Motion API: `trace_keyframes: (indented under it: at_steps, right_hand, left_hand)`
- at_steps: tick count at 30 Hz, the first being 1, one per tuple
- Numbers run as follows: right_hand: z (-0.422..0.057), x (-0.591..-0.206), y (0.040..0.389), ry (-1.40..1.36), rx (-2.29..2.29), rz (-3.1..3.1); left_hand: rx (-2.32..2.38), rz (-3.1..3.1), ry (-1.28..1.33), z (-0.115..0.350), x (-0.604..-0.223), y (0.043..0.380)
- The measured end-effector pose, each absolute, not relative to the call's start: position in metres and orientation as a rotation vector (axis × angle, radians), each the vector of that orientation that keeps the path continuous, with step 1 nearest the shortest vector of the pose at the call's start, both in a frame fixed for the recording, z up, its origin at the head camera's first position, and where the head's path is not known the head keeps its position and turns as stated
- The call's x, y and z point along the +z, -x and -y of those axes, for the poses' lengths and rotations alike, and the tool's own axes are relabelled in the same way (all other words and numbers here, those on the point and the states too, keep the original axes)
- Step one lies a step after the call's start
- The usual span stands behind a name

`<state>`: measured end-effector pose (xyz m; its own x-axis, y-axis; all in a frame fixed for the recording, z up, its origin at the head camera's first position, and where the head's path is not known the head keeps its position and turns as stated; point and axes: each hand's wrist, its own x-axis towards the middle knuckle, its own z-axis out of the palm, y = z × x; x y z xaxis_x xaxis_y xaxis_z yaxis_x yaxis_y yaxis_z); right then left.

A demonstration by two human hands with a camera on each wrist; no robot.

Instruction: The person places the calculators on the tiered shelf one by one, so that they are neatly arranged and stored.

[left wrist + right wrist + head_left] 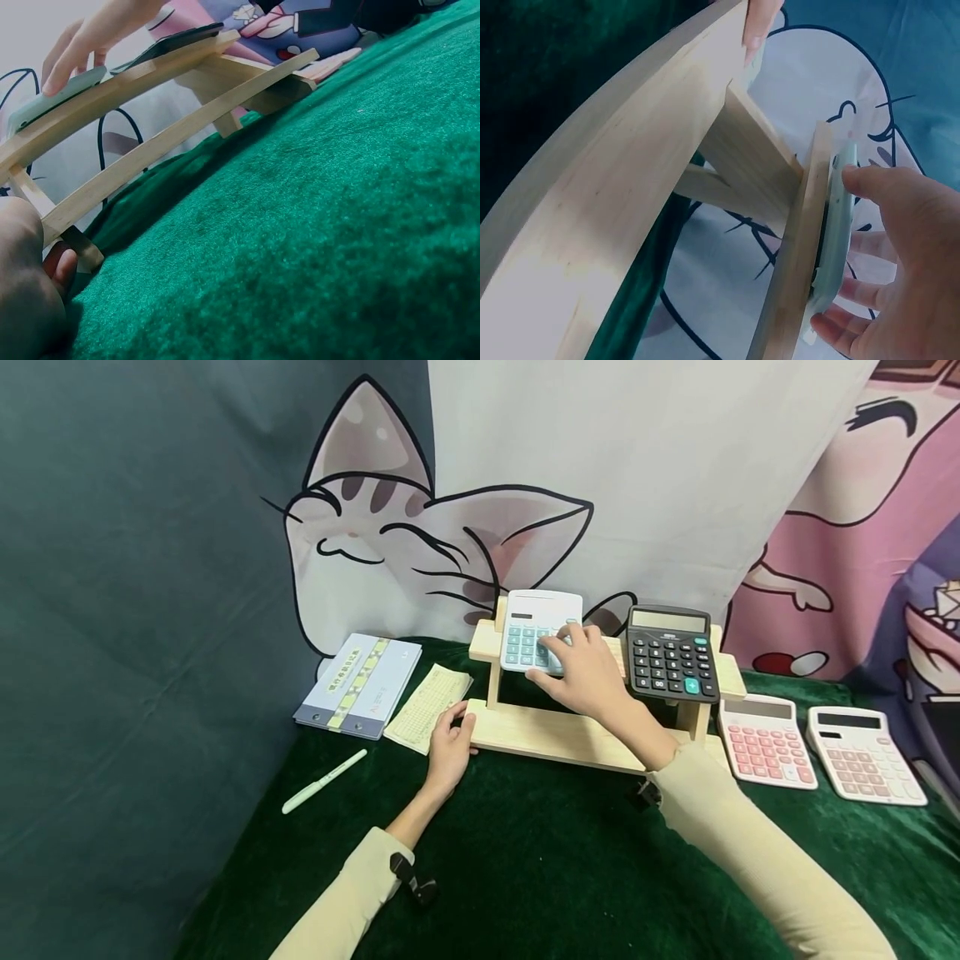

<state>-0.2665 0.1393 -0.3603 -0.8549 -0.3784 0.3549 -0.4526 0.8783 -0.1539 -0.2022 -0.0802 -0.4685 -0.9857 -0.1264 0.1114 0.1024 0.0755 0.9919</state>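
Note:
A two-tier wooden stand (555, 735) stands on the green cloth. My left hand (450, 752) grips the left end of its lower board, thumb in front; some of those fingers are hidden. On the upper tier's left side leans a white calculator with blue keys (522, 647). Over its right part lies my right hand (588, 672), thumb at the lower edge and curved fingers against the face and side; the right wrist view shows this hand (907, 262) touching the calculator (836, 232) from both ends. A black calculator (671, 656) rests beside it on the tier.
Right of the stand lie a pink-keyed calculator (768, 743) and another pale pink one (866, 756). To the left are a grey-blue notebook (363, 685), a yellow printed pad (427, 706) and a pale green pen (324, 782). Behind hangs a cartoon-cat curtain (645, 460).

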Motion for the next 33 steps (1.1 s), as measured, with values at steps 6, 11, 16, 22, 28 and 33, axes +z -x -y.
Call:
trace_keyframes:
  at_steps: [6, 11, 16, 22, 28, 33]
  right_hand:
    - [-0.142, -0.358, 0.267, -0.651, 0.345, 2.779]
    - [-0.151, -0.354, 0.266, -0.653, 0.398, 2.818]
    - [-0.168, -0.348, 0.259, -0.629, 0.467, 2.758]
    - [-0.202, -0.332, 0.250, -0.586, 0.616, 2.562]
    - [-0.253, -0.317, 0.241, -0.369, 0.791, 2.385]
    - [-0.301, -0.320, 0.229, -0.050, 0.857, 2.303]
  left_hand:
    - [-2.019, 2.175, -0.037, 0.081, -0.469, 0.202]
    - [-2.022, 2.176, -0.040, 0.080, -0.469, 0.202]
    - [-2.025, 2.189, -0.038, 0.079, -0.469, 0.201]
    - [-2.017, 2.187, -0.056, 0.080, -0.488, 0.214]
    - [-2.019, 2.158, -0.052, 0.082, -0.505, 0.221]
    - [-2.017, 2.167, -0.063, 0.082, -0.505, 0.221]
